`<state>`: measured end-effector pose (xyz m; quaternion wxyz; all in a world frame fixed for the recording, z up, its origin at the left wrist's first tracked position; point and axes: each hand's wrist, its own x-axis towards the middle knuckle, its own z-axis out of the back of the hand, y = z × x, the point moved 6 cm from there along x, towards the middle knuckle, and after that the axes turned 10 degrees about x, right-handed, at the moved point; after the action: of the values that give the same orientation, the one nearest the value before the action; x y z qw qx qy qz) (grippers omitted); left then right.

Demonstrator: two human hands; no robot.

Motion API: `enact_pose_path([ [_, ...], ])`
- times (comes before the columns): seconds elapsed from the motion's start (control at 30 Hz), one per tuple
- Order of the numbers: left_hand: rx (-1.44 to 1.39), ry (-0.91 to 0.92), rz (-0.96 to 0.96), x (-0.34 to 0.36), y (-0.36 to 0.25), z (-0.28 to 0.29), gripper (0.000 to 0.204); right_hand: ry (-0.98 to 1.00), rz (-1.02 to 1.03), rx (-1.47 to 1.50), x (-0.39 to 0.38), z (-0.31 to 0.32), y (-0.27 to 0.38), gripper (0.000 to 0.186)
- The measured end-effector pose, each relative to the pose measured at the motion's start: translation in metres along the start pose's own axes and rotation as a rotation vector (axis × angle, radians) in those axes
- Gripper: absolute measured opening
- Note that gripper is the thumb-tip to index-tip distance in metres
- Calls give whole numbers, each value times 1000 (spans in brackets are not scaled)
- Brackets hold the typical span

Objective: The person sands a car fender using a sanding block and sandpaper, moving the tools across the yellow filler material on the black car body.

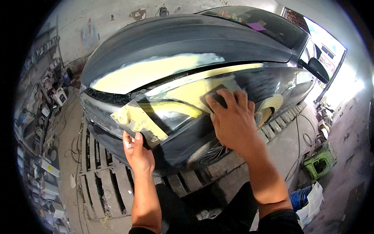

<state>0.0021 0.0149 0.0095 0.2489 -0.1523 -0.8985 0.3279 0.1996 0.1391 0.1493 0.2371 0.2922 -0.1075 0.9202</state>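
Left hand (140, 154) pinching a flat rectangular board smeared with pale-yellow paste (146, 126); right hand (235, 121) clamped on a thin dark flat pad (216, 96).

The board tilts before the front corner of a dark grey car (187, 37), its lower edge between thumb and fingers, a paste mound near its upper-left corner. The pad lies against the pale-yellow patch (187, 91) on the fender, below the bonnet edge; an open stretch of fender separates pad and board. Beneath runs a grey slatted platform (91, 191), its left edge bordering bare floor.
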Motion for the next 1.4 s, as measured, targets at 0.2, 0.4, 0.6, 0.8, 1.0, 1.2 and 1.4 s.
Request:
enact_pose_path([
  [0.2,22,13,-5,0,3,1,47,119,158,-124,16,-6,4,42],
  [0.4,47,-18,-20,-1,2,-1,47,193,211,-186,4,-11,-9,44],
  [0.6,87,-10,-15,1,4,8,46,141,247,-119,6,2,-7,43],
  [0.8,58,7,1,-1,3,-2,46,134,274,-196,12,-8,-5,43],
  [1.0,90,28,-24,1,3,4,47,197,260,-199,-1,-4,-18,42],
  [1.2,83,16,-21,0,1,-2,47,181,279,-131,15,-5,-3,46],
  [1.4,78,3,-10,-1,2,0,48,205,298,-199,6,-8,-11,41],
])
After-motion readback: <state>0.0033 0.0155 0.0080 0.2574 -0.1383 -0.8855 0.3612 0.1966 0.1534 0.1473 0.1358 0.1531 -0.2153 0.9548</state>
